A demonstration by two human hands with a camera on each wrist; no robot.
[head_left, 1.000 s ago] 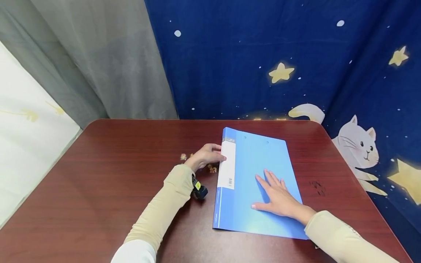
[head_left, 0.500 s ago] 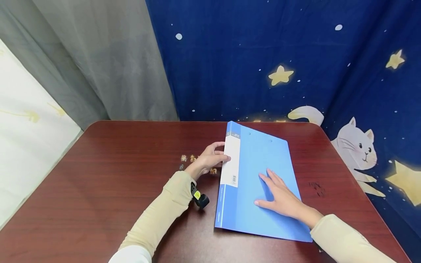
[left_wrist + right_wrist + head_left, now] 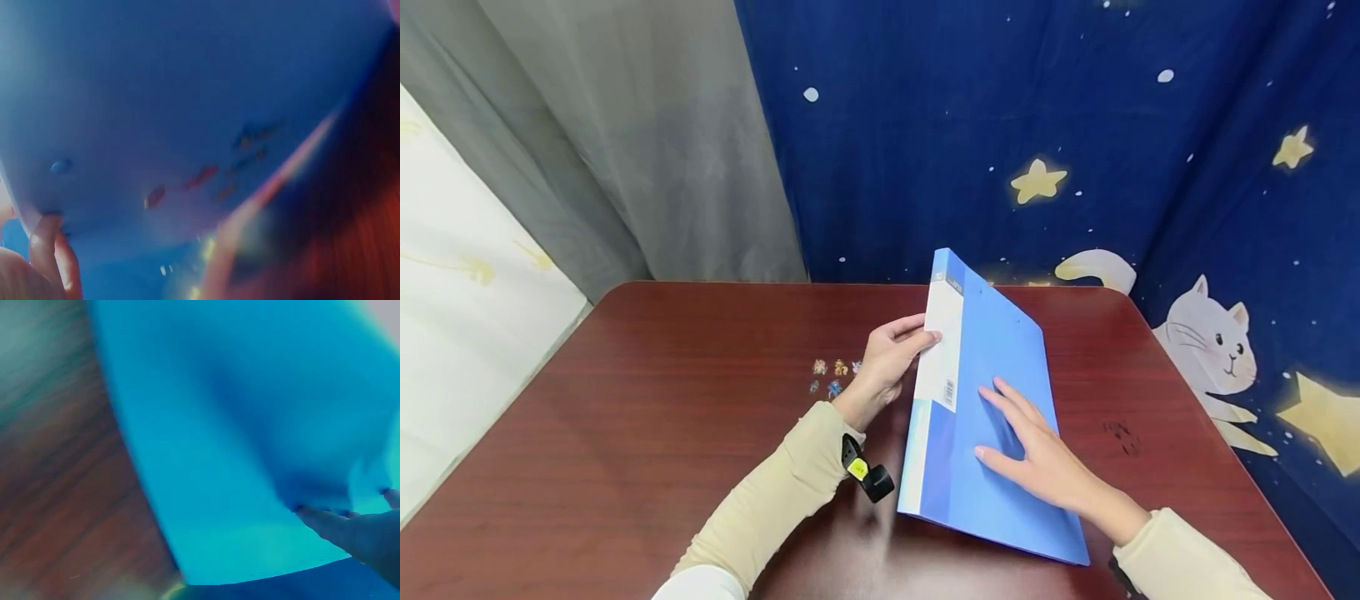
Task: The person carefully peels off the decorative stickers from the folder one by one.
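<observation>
A blue file folder [image 3: 1003,358] with a white spine label [image 3: 942,337] leans up off the table, its spine side raised and its far right side lower. My left hand [image 3: 883,360] pinches the spine, the thumb on the label and the other fingers partly hidden behind. Across the front cover my right hand [image 3: 1037,454] lies with straight, spread fingers. In the right wrist view its fingertips touch or nearly touch the cover [image 3: 187,462]. The blurred left wrist view has the folder's blue surface [image 3: 137,87] close up, with my left fingers [image 3: 47,250] at its lower edge.
Several small colourful figures [image 3: 835,388] lie on the brown table [image 3: 700,400], left of my left hand. Dark marks [image 3: 1122,437] show on the tabletop right of the folder. A blue starry curtain [image 3: 925,150] and a grey curtain [image 3: 647,150] hang behind the table.
The folder's spine side has risen and tilted up, turning the cover towards the right. My left hand has moved up and right with it. The right hand stays over the cover.
</observation>
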